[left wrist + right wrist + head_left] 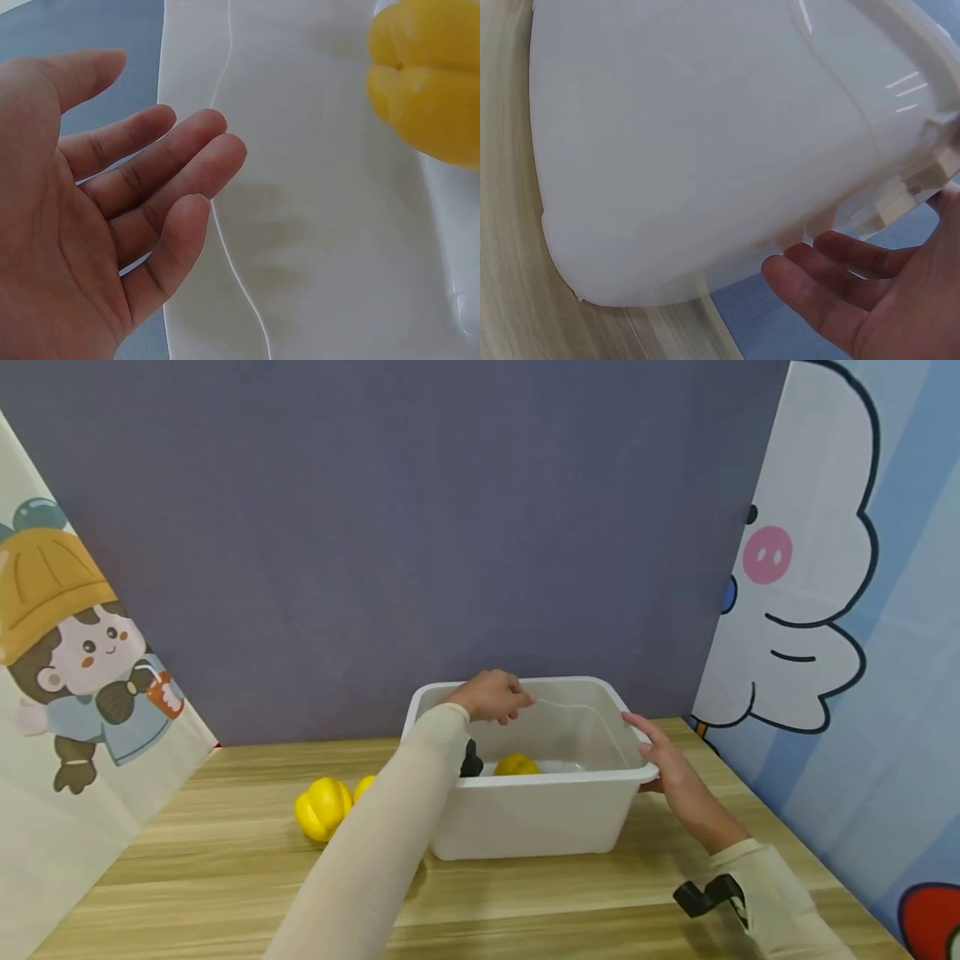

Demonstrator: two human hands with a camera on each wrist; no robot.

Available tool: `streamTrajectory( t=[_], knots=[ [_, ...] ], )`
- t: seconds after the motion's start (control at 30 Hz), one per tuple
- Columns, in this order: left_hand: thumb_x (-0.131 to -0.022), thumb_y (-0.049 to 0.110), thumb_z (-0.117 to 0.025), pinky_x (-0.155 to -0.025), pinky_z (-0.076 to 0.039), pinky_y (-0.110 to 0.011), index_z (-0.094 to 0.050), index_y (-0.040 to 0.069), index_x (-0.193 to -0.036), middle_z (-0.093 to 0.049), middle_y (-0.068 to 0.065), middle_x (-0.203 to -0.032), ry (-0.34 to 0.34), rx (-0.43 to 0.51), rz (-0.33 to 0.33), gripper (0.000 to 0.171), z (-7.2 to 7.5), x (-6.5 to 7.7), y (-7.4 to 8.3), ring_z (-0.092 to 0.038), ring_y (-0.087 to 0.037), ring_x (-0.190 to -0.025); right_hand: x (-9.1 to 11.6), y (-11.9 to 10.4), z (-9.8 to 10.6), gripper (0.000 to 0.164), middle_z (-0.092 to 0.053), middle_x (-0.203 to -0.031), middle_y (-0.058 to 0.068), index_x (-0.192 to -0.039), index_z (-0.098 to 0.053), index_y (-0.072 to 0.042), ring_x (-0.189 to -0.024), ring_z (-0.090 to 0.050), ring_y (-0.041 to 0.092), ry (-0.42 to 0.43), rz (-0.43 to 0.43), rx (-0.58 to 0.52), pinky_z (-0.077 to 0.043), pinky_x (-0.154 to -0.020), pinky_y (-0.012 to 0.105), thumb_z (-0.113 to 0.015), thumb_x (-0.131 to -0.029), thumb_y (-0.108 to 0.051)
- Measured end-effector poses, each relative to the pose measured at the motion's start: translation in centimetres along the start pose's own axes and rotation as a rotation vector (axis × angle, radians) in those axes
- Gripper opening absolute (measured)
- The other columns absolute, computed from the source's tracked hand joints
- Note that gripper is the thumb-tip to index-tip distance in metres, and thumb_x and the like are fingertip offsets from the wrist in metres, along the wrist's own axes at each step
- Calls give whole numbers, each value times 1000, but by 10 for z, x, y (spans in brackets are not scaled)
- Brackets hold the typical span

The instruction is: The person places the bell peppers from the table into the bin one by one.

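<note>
A white plastic bin (532, 814) stands on the wooden table. Over its opening hovers my left hand (491, 696), empty, with relaxed, slightly bent fingers, as the left wrist view shows. Inside the bin lies a yellow bell pepper (517, 765), also visible as a large yellow bell pepper (427, 82) below the fingertips. My right hand (671, 768) holds the bin's right rim; in the right wrist view its fingers (817, 296) curl beneath the rim outside the wall, and the thumb is mostly hidden.
Left of the bin, a yellow bell pepper (322, 810) rests on the table (187, 860). Beside it another yellow piece (364, 787) is mostly covered by my left sleeve. A dark grey panel (450, 527) rises behind the bin. A black device (708, 895) is on my right wrist.
</note>
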State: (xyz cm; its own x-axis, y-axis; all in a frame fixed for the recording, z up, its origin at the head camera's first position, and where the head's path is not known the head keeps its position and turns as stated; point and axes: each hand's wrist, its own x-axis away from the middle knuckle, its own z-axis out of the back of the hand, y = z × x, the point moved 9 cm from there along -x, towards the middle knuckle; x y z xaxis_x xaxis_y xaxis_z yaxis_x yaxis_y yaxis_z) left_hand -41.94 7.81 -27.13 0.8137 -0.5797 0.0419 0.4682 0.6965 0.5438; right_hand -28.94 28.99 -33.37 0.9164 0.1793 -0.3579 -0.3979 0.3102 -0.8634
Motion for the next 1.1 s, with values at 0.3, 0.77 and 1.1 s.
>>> streamTrajectory(
  t=[0.3,0.77,1.1],
  knots=[
    [-101,40,-59,-80,-53,-34,-67,10,-119,-71,-4,-99,15,56,-57,35,5,0,10,-69,-21,-85,2,2,-3,54,-29,-152,23,-160,-17,-13,-116,-50,33,13,-10,-19,-49,-81,52,-28,-110,-31],
    [-102,39,-58,-79,-54,-36,-67,5,-119,-72,-10,-104,40,142,-82,39,24,9,16,-69,-21,-89,-3,4,-5,54,-37,-145,25,-159,-19,-13,-107,-57,16,2,2,-46,-50,-80,52,-28,-110,-32],
    [-103,37,-57,-84,-54,-42,-65,3,-124,-71,-9,-104,48,161,-89,41,37,15,16,-68,-22,-91,-2,3,-1,53,-34,-146,25,-159,-19,-11,-110,-56,25,7,7,-35,-52,-78,49,-26,-110,-31]
  ],
)
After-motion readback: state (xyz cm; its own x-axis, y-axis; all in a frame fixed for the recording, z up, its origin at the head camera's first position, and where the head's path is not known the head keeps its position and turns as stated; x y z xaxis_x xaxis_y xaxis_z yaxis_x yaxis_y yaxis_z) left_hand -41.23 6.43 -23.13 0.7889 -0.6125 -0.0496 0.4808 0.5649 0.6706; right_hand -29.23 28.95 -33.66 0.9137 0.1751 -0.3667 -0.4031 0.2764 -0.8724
